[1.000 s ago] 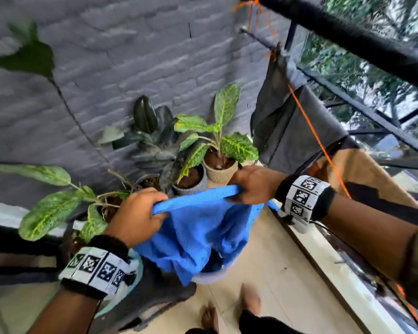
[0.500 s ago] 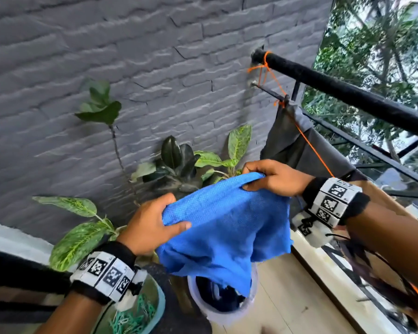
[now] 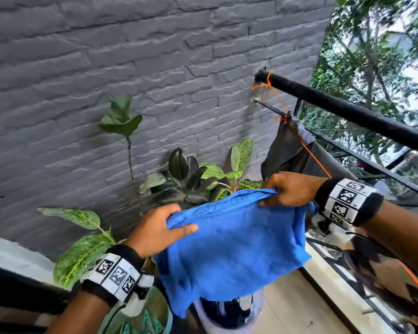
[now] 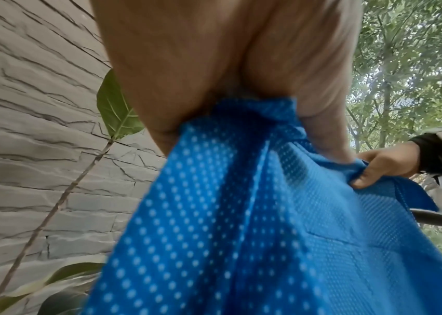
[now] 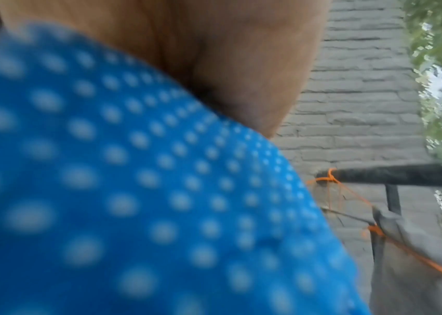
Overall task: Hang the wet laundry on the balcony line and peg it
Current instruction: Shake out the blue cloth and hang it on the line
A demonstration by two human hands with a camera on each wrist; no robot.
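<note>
Potted plants [image 3: 191,174] against brick wall [image 3: 130,56]

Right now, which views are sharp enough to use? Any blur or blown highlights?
Head view: hands and blue cloth fairly sharp, frame edges smeared, straight railing bowed by the wide lens, sky through the trees blown out. Left wrist view: cloth weave crisp, left hand too close and soft. Right wrist view: worst, cloth and right hand heavily blurred; orange line readable.
</note>
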